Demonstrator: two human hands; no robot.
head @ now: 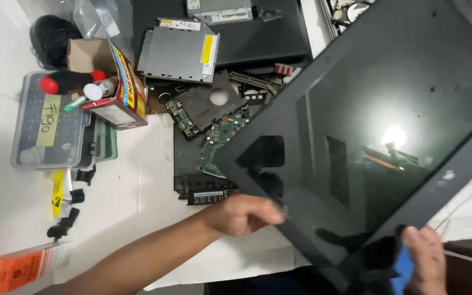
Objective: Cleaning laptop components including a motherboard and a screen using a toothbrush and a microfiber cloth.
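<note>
Risk: I've got the screen panel pinched at one edge by left hand, right hand gripping its lower corner through a cloth. It hangs tilted over the circuit boards; a slip could crack it.

My left hand grips the near-left edge of the laptop screen panel, my right hand its near corner; the panel tilts over the table's right side; left of it lie circuit boards; behind them an optical drive; farther left, a cardboard box beside a bit case.
</note>
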